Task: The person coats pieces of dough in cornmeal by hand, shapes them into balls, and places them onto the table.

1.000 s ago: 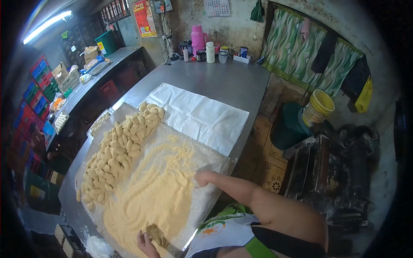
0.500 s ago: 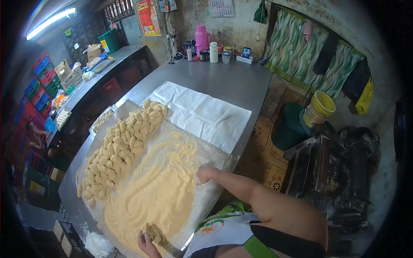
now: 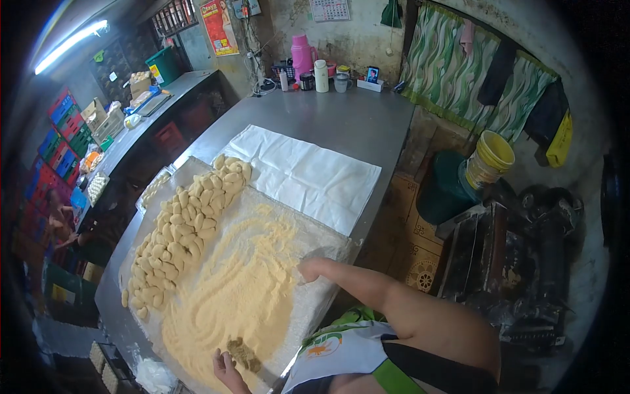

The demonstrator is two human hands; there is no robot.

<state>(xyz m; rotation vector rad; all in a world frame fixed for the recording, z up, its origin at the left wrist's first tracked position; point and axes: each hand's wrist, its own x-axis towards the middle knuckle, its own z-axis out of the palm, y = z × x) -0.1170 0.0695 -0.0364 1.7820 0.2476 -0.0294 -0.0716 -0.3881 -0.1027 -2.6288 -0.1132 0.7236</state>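
Pale yellow crumbs (image 3: 230, 295) lie spread over a plastic-covered board on the metal table. Many oval dough pieces (image 3: 177, 230) are heaped along the board's left side. My left hand (image 3: 226, 369) is at the near edge of the crumbs, fingers apart and holding nothing, just left of a greenish-brown patch (image 3: 244, 354). At the board's right edge, my right hand (image 3: 311, 269) rests on the plastic sheet with its fingers bent down; whether anything is under them is hidden. A white cloth (image 3: 308, 171) lies flat beyond the board.
A pink thermos (image 3: 302, 56), a pale bottle (image 3: 321, 76) and a phone (image 3: 373, 75) stand at the table's far end. A yellow bucket (image 3: 491, 157) and dark machinery (image 3: 505, 269) are to the right. At far left, a person (image 3: 60, 223) is near stacked crates (image 3: 65, 131).
The camera view has shifted slightly. Both hands stay in nearly the same places, with the left hand's fingers a little more spread.
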